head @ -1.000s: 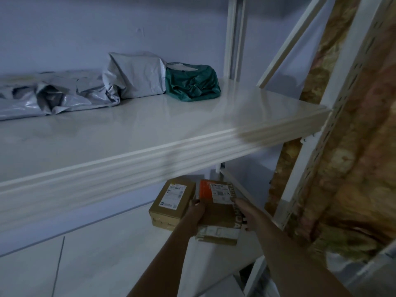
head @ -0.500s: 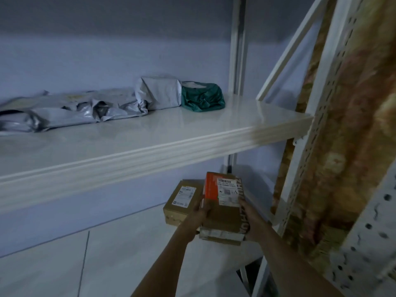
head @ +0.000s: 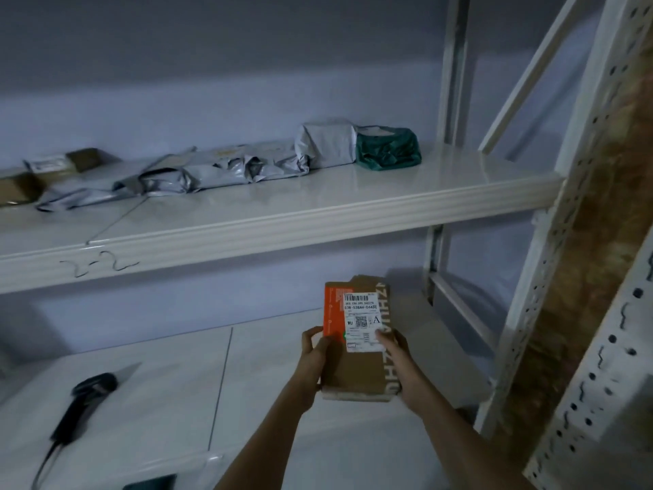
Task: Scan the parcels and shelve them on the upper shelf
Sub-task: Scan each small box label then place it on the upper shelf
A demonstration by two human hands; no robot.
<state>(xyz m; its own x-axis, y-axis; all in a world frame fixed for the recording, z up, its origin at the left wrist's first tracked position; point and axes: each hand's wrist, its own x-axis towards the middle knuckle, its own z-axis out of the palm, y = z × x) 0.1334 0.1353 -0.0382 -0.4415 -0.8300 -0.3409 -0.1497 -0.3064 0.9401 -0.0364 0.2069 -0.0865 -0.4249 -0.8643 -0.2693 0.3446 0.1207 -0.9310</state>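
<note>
Both forearms are bare from the lower edge of the view up to the wrists, with no sleeve, watch, glove or ring showing on the left hand [head: 312, 362] or the right hand [head: 397, 366], whose fingers look slim.

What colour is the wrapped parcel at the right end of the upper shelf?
Dark green wrapped parcel, clearest in the head view.

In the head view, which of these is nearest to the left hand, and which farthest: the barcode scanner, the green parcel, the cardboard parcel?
1. Cardboard parcel: held by the left hand on its left edge, so touching.
2. Barcode scanner: on the lower shelf, far to the left.
3. Green parcel: on the upper shelf, at the back right.
</note>
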